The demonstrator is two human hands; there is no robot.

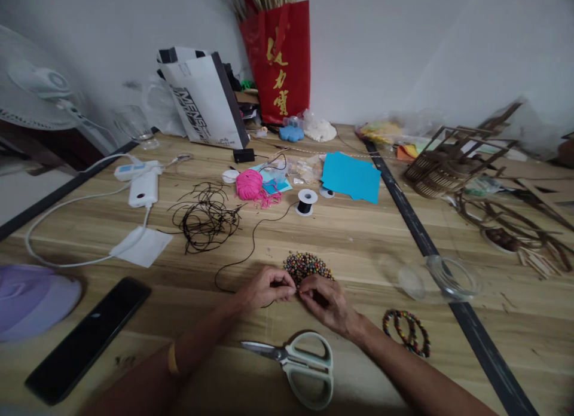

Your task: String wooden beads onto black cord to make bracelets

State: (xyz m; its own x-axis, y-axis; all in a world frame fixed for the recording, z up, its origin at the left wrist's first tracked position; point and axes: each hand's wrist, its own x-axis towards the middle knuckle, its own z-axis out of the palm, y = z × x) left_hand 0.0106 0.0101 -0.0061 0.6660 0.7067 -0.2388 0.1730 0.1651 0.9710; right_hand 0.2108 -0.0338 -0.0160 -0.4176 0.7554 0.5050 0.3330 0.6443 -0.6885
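My left hand is closed in a pinch on a thin black cord, which passes under the palm and runs back to a small white-rimmed spool. Close beside it, my right hand pinches what looks like a tiny reddish bead; the fingertips mostly hide it. The fingertips of both hands nearly meet at the front edge of a pile of multicoloured beads. Scissors with pale handles lie nearer to me, blades slightly apart. Two beaded bracelets rest right of my right forearm.
A clear round dish sits to the right. Left are a black phone, tangled dark cord and a white power bank. Pink yarn, blue sheets and bags, one a red bag, stand farther back.
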